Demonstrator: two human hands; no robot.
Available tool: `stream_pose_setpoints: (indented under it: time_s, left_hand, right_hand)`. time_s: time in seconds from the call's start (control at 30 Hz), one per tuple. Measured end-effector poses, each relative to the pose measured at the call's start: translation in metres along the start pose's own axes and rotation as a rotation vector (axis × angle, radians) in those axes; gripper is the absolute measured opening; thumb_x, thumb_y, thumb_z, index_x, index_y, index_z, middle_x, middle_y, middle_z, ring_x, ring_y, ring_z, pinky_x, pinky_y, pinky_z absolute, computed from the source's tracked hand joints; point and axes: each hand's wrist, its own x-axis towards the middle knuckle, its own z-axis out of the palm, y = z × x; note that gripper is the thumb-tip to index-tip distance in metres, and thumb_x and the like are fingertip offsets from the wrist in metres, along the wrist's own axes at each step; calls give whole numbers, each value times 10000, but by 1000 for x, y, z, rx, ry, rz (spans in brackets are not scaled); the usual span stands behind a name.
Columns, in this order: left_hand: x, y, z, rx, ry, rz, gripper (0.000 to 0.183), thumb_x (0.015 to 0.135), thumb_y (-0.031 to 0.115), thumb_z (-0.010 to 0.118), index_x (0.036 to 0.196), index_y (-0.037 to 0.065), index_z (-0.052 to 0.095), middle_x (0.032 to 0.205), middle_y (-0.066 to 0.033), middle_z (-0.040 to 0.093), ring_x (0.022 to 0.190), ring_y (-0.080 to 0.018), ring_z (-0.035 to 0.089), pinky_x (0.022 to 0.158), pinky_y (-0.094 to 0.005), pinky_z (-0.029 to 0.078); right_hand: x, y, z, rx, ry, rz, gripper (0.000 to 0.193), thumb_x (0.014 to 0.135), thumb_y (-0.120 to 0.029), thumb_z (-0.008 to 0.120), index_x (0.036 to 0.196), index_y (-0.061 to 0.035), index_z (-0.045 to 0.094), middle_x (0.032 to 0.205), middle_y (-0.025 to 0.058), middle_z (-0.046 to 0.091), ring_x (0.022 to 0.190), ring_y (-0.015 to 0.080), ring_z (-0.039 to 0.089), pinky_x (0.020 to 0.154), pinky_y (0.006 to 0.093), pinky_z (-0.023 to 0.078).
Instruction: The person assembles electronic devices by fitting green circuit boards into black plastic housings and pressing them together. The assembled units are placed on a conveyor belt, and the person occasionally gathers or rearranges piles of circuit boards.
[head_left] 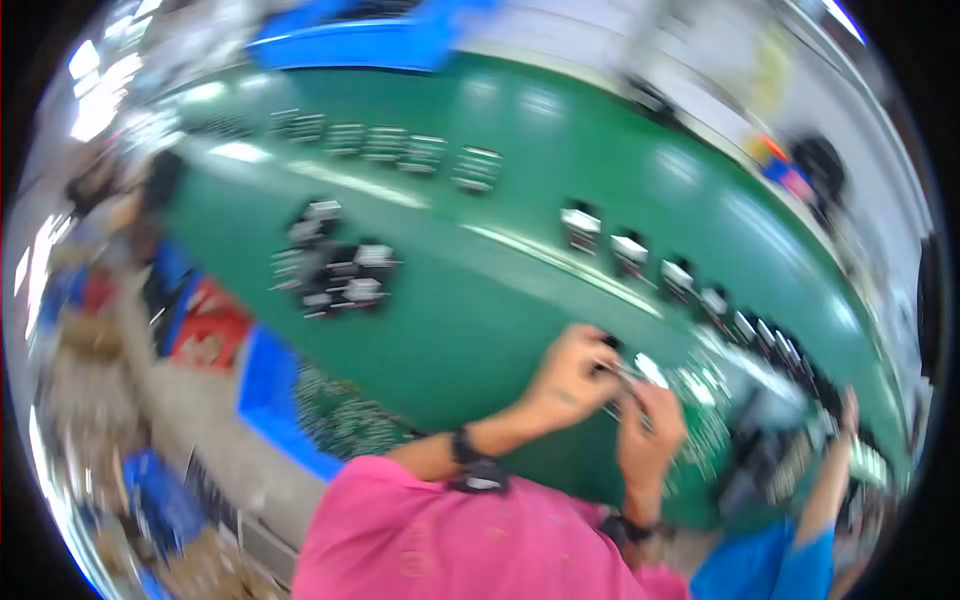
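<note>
My left hand (573, 382) is closed around a small dark part (602, 368), smeared by motion, above the green table. Close beside it, my right hand (650, 428) pinches a thin, dark, rod-like thing (628, 378) that reaches toward the left hand's part. Its kind is too blurred to tell. Right of my hands lies a spread of green-and-white boards (705, 395). Beyond them runs a slanting row of black blocks with white tops (630, 250). A cluster of similar black-and-white blocks (345, 270) sits to the left.
Small stacks of pale boards (477, 168) line the far side. A blue bin (265, 400) holding green circuit boards (350, 415) stands at the table's near left edge, beside a red bin (210, 325). Another blue bin (350, 45) is at the back. A co-worker's blue sleeve (770, 560) and hand (848, 412) are at right.
</note>
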Motion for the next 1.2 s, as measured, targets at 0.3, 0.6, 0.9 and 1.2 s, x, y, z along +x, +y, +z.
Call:
stream_pose_setpoints:
  time_s: [0.3,0.6,0.9,1.2]
  left_hand:
    - [-11,-11,7,-559,-51,-150,704,799,62,714,1439,51,421,1301,-118,523,1144,-178,527,928,-343,489]
    - [5,13,-21,-705,-278,-230,563,867,31,695,1391,67,490,1206,-60,567,970,-142,614,733,-280,591]
    - [5,25,-27,-804,-302,-380,555,921,-8,638,1441,34,450,1239,-125,617,1038,-155,655,816,-294,614]
    - [-6,34,-14,-785,-248,-334,504,927,-55,591,1411,23,473,1213,-132,627,968,-147,672,808,-281,593]
  right_hand:
    - [-8,33,6,125,-33,-7,241,855,82,678,1086,23,712,1061,143,632,939,272,637,811,363,517]
    - [-1,13,-1,12,-23,-105,238,852,65,665,1066,-11,737,1119,156,645,1013,316,646,872,379,522]
    - [13,2,-1,311,61,110,265,818,-13,731,1083,-26,737,1336,161,550,1207,269,566,999,400,473]
    - [15,0,1,450,16,189,135,863,-58,718,986,-73,771,1296,127,590,1188,273,533,960,398,463]
